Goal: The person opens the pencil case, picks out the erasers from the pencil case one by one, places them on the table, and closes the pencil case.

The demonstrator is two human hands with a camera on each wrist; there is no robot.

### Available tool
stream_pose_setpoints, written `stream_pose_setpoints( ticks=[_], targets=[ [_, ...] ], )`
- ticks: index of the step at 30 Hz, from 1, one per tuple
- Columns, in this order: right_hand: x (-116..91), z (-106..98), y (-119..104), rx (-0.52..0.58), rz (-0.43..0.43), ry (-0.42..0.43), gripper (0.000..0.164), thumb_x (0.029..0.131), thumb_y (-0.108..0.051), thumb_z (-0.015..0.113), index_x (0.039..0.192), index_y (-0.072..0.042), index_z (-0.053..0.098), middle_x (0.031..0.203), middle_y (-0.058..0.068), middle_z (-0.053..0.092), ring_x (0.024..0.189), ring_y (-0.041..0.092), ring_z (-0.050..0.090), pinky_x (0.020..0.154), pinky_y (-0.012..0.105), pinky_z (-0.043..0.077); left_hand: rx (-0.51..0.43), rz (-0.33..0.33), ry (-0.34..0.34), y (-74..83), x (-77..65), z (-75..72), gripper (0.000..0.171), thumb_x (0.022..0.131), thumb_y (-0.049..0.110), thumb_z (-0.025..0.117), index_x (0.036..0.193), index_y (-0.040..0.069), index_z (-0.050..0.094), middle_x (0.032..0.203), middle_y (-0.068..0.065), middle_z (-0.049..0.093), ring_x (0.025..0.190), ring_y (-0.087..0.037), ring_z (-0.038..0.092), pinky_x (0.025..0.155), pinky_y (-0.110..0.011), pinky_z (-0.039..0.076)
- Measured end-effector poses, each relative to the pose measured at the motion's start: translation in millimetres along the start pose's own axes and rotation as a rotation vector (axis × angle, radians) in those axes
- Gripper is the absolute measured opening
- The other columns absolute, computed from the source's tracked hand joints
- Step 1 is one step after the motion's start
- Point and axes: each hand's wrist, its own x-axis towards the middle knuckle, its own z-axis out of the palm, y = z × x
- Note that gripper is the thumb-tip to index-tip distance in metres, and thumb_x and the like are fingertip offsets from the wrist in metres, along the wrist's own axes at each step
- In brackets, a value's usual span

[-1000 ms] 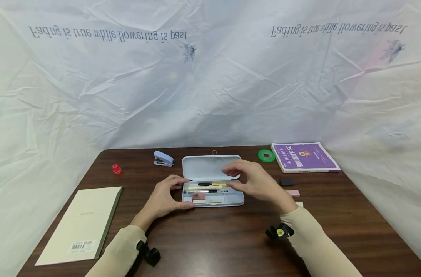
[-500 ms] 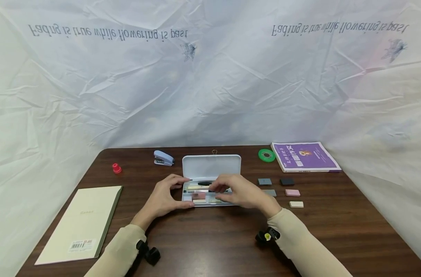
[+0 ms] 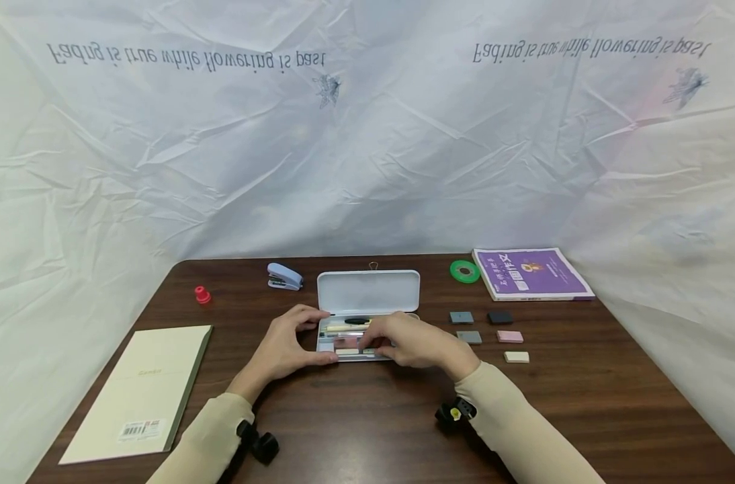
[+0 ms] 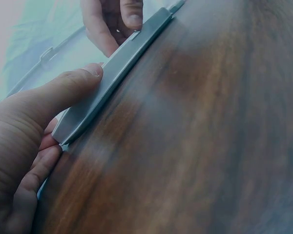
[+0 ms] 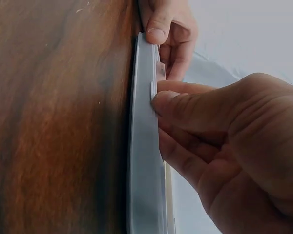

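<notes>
A pale blue-grey pencil case (image 3: 368, 292) stands with its lid raised at the middle of the table. My left hand (image 3: 287, 341) grips its left end, thumb on the front wall, fingers at the back corner. My right hand (image 3: 412, 339) reaches into the front compartment. Its index finger and thumb pinch a small pale eraser (image 3: 369, 351), partly hidden by them. Left of that lie a pink block (image 3: 346, 342) and a whitish block (image 3: 347, 351). Pens (image 3: 343, 328) lie in the rear compartment, partly behind the right hand.
Right of the case lie two grey blocks (image 3: 461, 317), a black block (image 3: 500, 317), a pink block (image 3: 509, 337) and a cream block (image 3: 516, 357). Around them are green tape (image 3: 465, 271), a purple book (image 3: 531, 274), a stapler (image 3: 285, 276), a red cap-like piece (image 3: 202, 294) and a notebook (image 3: 139, 393).
From above the right side of the case, my right hand has come down and leftward into its front compartment. The left hand keeps its hold on the case.
</notes>
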Motion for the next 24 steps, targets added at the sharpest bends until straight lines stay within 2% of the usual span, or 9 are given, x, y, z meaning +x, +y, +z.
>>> stream_pose_setpoints(
  ticks=[2, 9, 16, 24],
  targets=[
    [0.4, 0.2, -0.4, -0.013, -0.004, -0.001, 0.025, 0.108, -0.001, 0.071, 0.125, -0.016, 0.083, 0.123, -0.003, 0.077, 0.115, 0.009, 0.071, 0.099, 0.033, 0.063, 0.000, 0.000, 0.001, 0.0, -0.1, 0.0, 0.078, 0.076, 0.051, 0.104, 0.142, 0.021, 0.075, 0.137, 0.004, 0.069, 0.128, -0.020, 0.070, 0.112, -0.043, 0.061],
    [0.0, 1.8, 1.4, 0.026, 0.000, 0.025, 0.022, 0.106, 0.002, 0.073, 0.116, -0.016, 0.080, 0.112, -0.005, 0.076, 0.099, 0.003, 0.070, 0.089, 0.028, 0.064, -0.002, -0.004, 0.003, -0.2, -0.2, 0.7, 0.078, 0.076, 0.051, 0.105, 0.142, 0.021, 0.075, 0.137, 0.004, 0.069, 0.128, -0.019, 0.070, 0.112, -0.044, 0.061],
    [0.4, 3.3, 3.8, 0.064, -0.003, 0.067, 0.022, 0.102, 0.006, 0.077, 0.108, -0.016, 0.079, 0.104, -0.005, 0.076, 0.094, 0.003, 0.070, 0.085, 0.026, 0.064, -0.006, 0.001, 0.006, -0.3, 0.2, 0.5, 0.078, 0.075, 0.050, 0.105, 0.142, 0.021, 0.075, 0.137, 0.004, 0.069, 0.127, -0.020, 0.070, 0.112, -0.044, 0.062],
    [0.5, 1.8, 2.3, 0.062, -0.008, 0.131, 0.017, 0.102, 0.001, 0.079, 0.109, -0.015, 0.081, 0.103, -0.005, 0.077, 0.090, 0.004, 0.068, 0.082, 0.031, 0.065, -0.009, 0.004, 0.005, -0.9, 0.1, 1.3, 0.078, 0.075, 0.049, 0.105, 0.142, 0.020, 0.075, 0.137, 0.003, 0.070, 0.127, -0.020, 0.070, 0.112, -0.043, 0.062]
  ],
)
